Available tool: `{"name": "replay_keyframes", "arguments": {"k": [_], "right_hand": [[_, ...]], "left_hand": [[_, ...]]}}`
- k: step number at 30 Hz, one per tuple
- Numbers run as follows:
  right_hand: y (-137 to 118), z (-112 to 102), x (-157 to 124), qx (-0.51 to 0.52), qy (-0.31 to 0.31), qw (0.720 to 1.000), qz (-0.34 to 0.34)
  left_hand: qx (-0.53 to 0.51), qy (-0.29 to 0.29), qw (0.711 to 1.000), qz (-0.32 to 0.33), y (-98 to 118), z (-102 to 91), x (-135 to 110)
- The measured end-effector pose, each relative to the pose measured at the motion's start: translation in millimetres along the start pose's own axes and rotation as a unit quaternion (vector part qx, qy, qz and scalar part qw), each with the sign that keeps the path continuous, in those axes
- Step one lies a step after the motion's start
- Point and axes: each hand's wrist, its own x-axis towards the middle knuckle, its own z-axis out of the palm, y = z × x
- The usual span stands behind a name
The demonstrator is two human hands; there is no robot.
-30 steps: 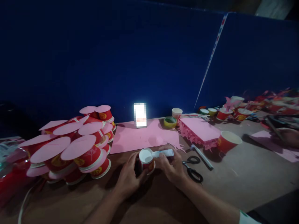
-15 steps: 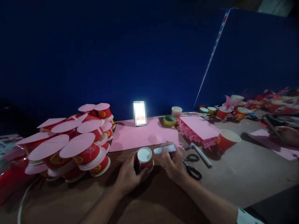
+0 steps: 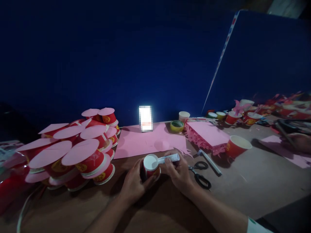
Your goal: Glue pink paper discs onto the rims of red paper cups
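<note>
Left hand [image 3: 133,184]: wrapped around a red paper cup [image 3: 151,167], gripping its side.
Cup: upside down on the near middle of the table [image 3: 255,184], white base up.
Right hand [image 3: 179,173]: closed around a white glue stick [image 3: 169,158], whose tip touches the cup's base.
Scissors [image 3: 201,176]: flat on the table, just right of the right hand.
Pink sheet [image 3: 141,140]: just beyond the cup.
Left side: pile of red cups [image 3: 80,153] topped with pink discs.
Far right: another person's hand [image 3: 300,141] near pink paper.
</note>
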Motion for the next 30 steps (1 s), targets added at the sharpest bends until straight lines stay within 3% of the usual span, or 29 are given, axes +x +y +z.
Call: {"name": "replay_keyframes", "arguments": {"k": [30], "right_hand": [[-2.9, -4.7, 1.4, -0.014, -0.038, 0.999, -0.009]], "left_hand": [[0.028, 0.014, 0.999, -0.004, -1.7, 1.1, 1.0]]}}
